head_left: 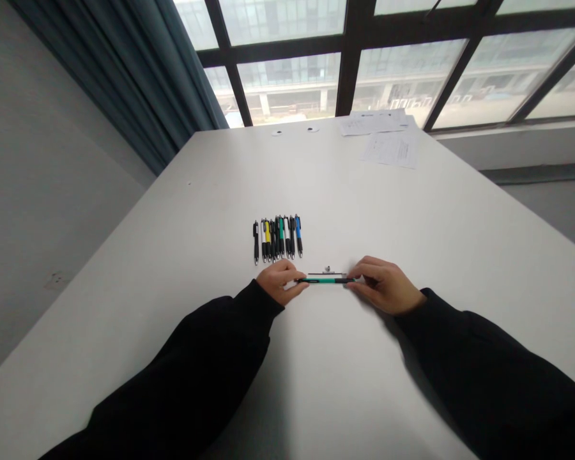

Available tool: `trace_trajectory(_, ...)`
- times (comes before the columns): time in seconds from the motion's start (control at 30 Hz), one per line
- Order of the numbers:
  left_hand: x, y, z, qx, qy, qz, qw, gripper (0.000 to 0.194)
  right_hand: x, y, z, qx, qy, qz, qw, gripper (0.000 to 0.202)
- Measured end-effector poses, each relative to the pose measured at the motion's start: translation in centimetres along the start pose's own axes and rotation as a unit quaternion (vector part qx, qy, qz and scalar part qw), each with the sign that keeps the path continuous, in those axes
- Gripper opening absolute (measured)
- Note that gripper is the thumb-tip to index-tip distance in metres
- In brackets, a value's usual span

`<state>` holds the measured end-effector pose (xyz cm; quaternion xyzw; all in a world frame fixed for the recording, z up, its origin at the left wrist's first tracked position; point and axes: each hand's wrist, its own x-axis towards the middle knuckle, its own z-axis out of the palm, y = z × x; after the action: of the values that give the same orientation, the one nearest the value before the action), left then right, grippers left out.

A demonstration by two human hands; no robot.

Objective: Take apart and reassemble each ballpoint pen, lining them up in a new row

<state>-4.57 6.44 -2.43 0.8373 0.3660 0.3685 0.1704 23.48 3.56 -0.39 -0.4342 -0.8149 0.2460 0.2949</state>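
Observation:
A green pen (322,280) with a black grip lies level between my two hands, near the middle of the table. Its left end, with the clip, is pinched in the fingers of my left hand (282,281). My right hand (386,284) pinches the other end, where the grip and tip are. Just beyond the pen lies a thin dark ink refill (323,274), partly hidden at its right end by my right fingers. Beside it is a small metallic part (328,269), too small to make out.
A row of several pens (281,237) in black, white, yellow, green and blue lies beyond my left hand. Printed papers (390,150) rest at the far right of the white table (196,211). A window and a blue curtain (148,70) stand behind.

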Motion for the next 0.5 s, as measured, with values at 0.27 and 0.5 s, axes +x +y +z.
trace_trajectory(0.27,0.1,0.19,-0.09,0.024,0.012,-0.03,0.999,0.014,0.04,-0.15,0.1,-0.038,0.003,0.013,0.999,0.014)
trace_trajectory(0.5,0.22,0.29,-0.29,0.019,0.012,-0.043,0.999,0.015,0.15,-0.42,-0.29,-0.03,0.019,0.038,0.999,0.014)
